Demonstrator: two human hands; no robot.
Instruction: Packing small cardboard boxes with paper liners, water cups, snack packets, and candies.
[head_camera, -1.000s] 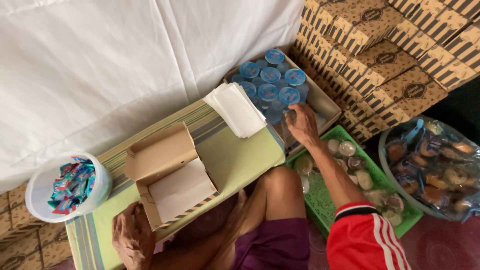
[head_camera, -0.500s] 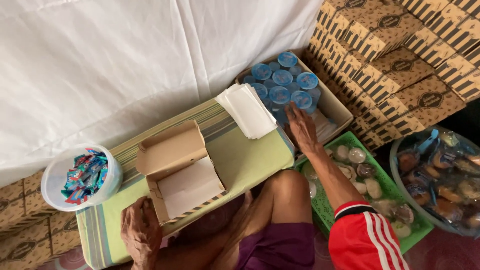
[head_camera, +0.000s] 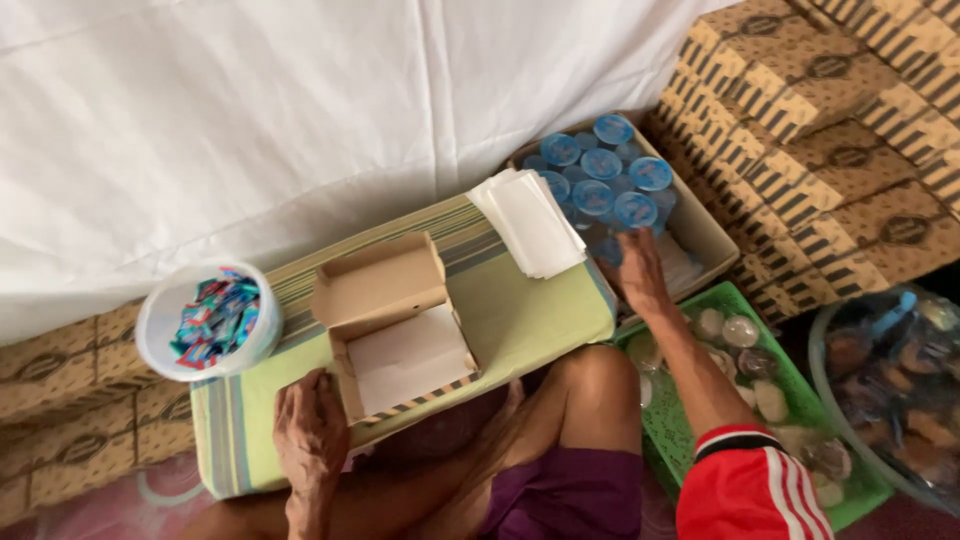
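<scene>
- Head view: my left hand (head_camera: 312, 432) lies flat, palm down, on the near edge of the striped green cushion (head_camera: 520, 320) that serves as my desk; its fingers are loose, its grip closed on nothing, and its fingertips touch the front corner of the open cardboard box (head_camera: 392, 322).
- The box stands open with its lid flap tilted up toward the white cloth (head_camera: 300, 120); a white sheet lines its floor.
- My right hand (head_camera: 638, 272) reaches over the far right corner of the cushion into the cardboard tray (head_camera: 706, 232) of sealed cups with blue lids (head_camera: 606, 178). The hand rests on the nearest cups, fingers bent down over them; I cannot tell whether the grip has closed on one.
- A stack of white paper sheets (head_camera: 530, 222) lies on the cushion just beside that tray.
- To my left, a round white tub (head_camera: 208, 322) holds small colourful packets and sits beside the cushion.
- Under my right forearm is a green basket (head_camera: 690, 440) with small wrapped snacks.
- At the far right edge, a clear bag (head_camera: 890, 380) of dark pastries is partly in view.
- Patterned brown cartons (head_camera: 830, 110) are stacked behind the tray.
</scene>
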